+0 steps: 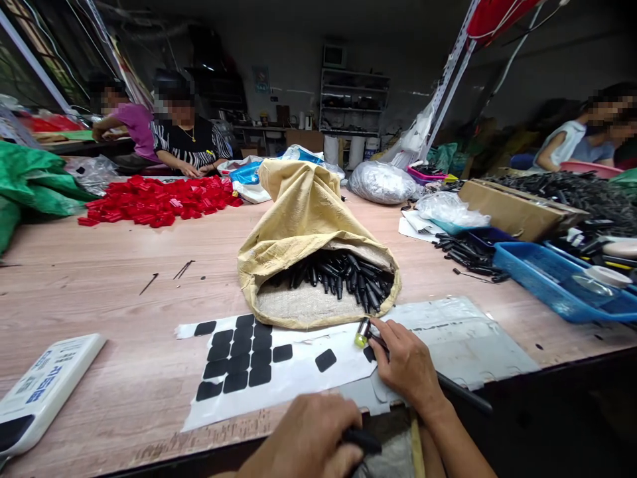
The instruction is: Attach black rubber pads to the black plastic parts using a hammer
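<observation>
"So, how does your table look, left to right?"

"It's a wood-grained table (124,265). A white device (64,378) lies on the left, a heap of red pieces (159,199) farther back with people (184,143) seated behind it. Before me is a white sheet (301,388) with black squares (241,364); beyond, shelves (355,91) stand against a dim wall. More people (562,139) sit far right."

"And containers? Your hands?"

"A green bag (37,176) bulges at left. Midway, a yellow sack (308,206) lies with its mouth toward me, slender black pieces (355,275) inside. In front, my left hand (308,431) is curled around a black object (362,438), too blurred to name. My right hand (411,362) grips a tool (365,332), its metal and yellow-green end near the sack's lip. Rightward sits a filled clear bag (381,182), then brown cardboard (512,206), then a blue tray (527,285) with a white ring (607,275) at its right end."
</observation>
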